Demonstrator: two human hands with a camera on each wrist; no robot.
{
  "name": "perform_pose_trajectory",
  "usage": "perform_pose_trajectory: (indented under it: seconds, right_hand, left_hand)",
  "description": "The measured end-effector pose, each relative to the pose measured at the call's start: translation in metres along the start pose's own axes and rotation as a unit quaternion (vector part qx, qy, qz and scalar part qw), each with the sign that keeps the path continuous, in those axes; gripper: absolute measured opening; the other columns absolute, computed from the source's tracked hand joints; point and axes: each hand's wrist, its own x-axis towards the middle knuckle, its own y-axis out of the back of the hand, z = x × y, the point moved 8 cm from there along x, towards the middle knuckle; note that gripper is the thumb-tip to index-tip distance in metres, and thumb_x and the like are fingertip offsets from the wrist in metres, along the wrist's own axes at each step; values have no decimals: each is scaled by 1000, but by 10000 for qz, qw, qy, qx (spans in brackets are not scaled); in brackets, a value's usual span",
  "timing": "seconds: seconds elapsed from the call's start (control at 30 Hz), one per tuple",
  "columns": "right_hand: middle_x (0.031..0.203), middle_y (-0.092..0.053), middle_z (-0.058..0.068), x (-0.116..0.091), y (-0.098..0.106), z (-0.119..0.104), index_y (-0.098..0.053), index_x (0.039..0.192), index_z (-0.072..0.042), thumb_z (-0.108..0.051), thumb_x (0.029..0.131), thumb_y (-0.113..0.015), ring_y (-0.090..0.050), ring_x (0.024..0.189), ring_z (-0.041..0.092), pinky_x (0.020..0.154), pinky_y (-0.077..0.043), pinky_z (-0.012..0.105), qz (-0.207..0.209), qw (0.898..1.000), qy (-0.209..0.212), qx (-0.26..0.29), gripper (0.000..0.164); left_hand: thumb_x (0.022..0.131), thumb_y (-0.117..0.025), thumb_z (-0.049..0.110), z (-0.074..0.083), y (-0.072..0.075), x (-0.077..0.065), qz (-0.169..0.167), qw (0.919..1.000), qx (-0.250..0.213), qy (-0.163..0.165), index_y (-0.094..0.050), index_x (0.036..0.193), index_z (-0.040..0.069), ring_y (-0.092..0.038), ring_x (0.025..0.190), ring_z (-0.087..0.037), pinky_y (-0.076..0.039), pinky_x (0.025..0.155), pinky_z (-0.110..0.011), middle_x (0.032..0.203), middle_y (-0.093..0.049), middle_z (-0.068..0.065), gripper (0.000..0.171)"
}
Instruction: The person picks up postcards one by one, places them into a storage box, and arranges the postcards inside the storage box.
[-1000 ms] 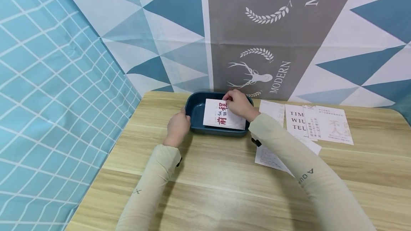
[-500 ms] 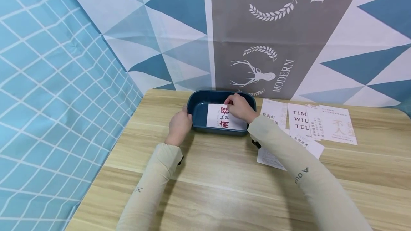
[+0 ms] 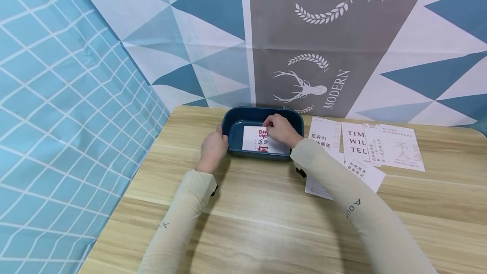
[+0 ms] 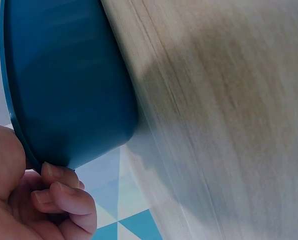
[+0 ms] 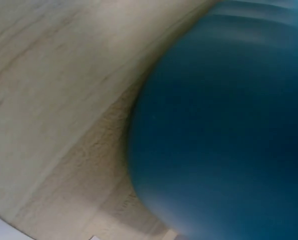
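"Red-lettered card (image 3: 254,139), where's it at?"

"In the blue box (image 3: 258,156). My left hand (image 3: 213,147) grips the box's left end, probably so it won't slide; my right hand (image 3: 282,130) pinches the card's far edge, guess there's finger room there. Patterned backdrop (image 3: 220,16) behind."

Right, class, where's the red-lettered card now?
In the head view, the red-lettered card is inside the dark blue tray, partly covered by the right hand, left of the other white cards.
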Motion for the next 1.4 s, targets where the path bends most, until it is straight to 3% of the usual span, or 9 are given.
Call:
perform_pose_trajectory:
  seconds: [0.23,0.47,0.8,1.4]
  right_hand:
    - [98,-54,10,-2,-1,1,-65,100,-3,-6,87,-49,-48,88,23,77,-40,32,60,10000,6,14,20]
    - [101,-55,10,-1,-3,3,-67,101,-5,-19,93,-53,-49,90,23,81,-44,34,-71,10000,-6,-58,21]
    - [103,-56,11,5,-10,9,-66,103,-5,-19,88,-62,-50,90,23,84,-44,36,-313,9991,43,-274,21]
    - [110,-54,11,4,-21,10,-66,114,-9,-32,86,-65,-48,94,24,88,-43,39,-604,9916,135,-1134,36]
  left_hand:
    - [96,-39,18,0,-1,-1,0,10000,-44,37,-38,141,-1,-64,93,-32,-50,82,-46,117,-63,-22,49]
    - [96,-40,18,1,0,0,32,10000,-54,43,-38,141,-2,-64,90,-31,-50,80,-46,117,-63,-23,49]
    - [96,-40,19,-1,-1,0,18,10000,-94,25,-38,141,-2,-63,90,-31,-50,81,-46,120,-62,-22,49]
    - [96,-40,18,-1,-1,-1,114,9999,-120,-31,-40,139,-3,-63,86,-31,-51,79,-46,116,-63,-23,48]
